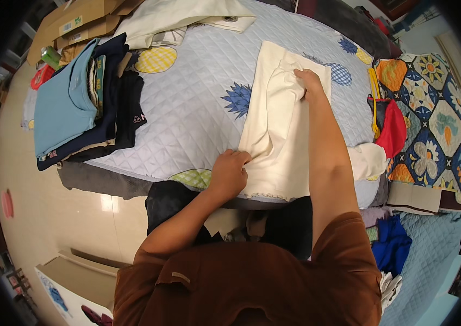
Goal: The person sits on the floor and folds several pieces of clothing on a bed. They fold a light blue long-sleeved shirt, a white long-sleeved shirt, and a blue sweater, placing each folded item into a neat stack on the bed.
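A cream-coloured garment (271, 171) lies lengthwise on the quilted bedspread (189, 106), with a folded, wrinkled part on top and a ruffled hem at the near edge. My left hand (230, 171) pinches the left edge of its folded part between thumb and fingers. Farther up, my right hand (308, 81) grips the far end of that folded part, its fingertips on the cloth. What lies beneath the folded part is hidden.
Folded clothes (67, 102) are stacked at the bed's left edge, near cardboard boxes (79, 28). Another cream cloth (181, 16) lies at the far side. A white cloth (367, 161), a red item (393, 128) and a patterned cloth (426, 122) are at the right.
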{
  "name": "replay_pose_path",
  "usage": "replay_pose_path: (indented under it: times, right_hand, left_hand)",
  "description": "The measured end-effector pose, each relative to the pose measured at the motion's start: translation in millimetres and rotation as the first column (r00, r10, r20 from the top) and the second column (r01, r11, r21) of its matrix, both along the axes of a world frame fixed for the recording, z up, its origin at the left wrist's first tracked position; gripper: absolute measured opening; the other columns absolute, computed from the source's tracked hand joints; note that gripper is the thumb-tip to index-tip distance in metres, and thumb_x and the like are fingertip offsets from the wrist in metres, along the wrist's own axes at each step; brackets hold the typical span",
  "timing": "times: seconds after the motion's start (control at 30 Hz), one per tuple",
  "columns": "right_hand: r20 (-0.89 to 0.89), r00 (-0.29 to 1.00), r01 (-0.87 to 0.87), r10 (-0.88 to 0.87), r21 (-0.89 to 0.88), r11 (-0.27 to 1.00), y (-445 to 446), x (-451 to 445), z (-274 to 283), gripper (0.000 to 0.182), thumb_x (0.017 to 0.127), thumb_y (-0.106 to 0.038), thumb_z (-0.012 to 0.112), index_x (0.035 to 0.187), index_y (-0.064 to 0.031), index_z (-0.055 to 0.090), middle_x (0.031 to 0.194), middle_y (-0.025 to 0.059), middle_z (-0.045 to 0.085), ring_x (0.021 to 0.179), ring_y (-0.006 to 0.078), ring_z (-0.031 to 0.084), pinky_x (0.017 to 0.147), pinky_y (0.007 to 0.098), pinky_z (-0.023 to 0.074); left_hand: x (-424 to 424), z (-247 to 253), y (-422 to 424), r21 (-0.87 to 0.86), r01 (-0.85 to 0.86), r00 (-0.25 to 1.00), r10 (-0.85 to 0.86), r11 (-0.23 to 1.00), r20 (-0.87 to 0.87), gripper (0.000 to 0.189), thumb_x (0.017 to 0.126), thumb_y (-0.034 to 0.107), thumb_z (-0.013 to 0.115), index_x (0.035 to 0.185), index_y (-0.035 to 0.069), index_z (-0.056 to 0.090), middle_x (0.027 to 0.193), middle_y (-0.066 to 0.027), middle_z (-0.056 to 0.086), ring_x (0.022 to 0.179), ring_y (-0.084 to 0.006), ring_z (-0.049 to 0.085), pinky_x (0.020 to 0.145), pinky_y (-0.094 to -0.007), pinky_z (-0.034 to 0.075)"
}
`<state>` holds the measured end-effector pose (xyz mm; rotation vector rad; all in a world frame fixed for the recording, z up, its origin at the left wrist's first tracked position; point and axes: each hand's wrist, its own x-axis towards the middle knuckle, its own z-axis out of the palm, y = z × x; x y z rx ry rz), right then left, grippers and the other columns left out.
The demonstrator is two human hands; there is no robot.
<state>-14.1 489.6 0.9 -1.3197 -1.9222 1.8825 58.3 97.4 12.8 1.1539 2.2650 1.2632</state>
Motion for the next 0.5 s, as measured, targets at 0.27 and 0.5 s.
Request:
replay_pose_path:
  times: [0.27,0.5]
  right_hand:
    - [-0.634,0.762,-0.107,-0.131,-0.323,0.94,0,10,29,0.043,0.093,-0.013,0.061,0.132,-0.0022,0.047,0.123,0.015,0.059,0.114,0.0281,0.059,0.101,0.0418,0.0482]
    - [-0.19,0.981,-0.037,0.03,-0.031,0.999,16,-33,-3,0.029,0.099,-0.026,0.053,0.118,-0.005,0.058,0.115,0.0109,0.065,0.099,0.024,0.064,0.088,0.039,0.053]
  left_hand:
    - [-4,1,-3,-0.045,0.027,0.994,-0.022,0.999,0.109,0.026,0.071,-0.005,0.055,0.095,0.004,0.062,0.084,-0.013,0.062,0.086,-0.035,0.055,0.073,-0.0438,0.045]
    - [-5,-1,0,-0.076,-0.085,0.978,0.098,0.993,0.184,0.025,0.072,0.001,0.06,0.096,0.004,0.061,0.08,-0.0161,0.063,0.081,-0.038,0.058,0.072,-0.0458,0.047]
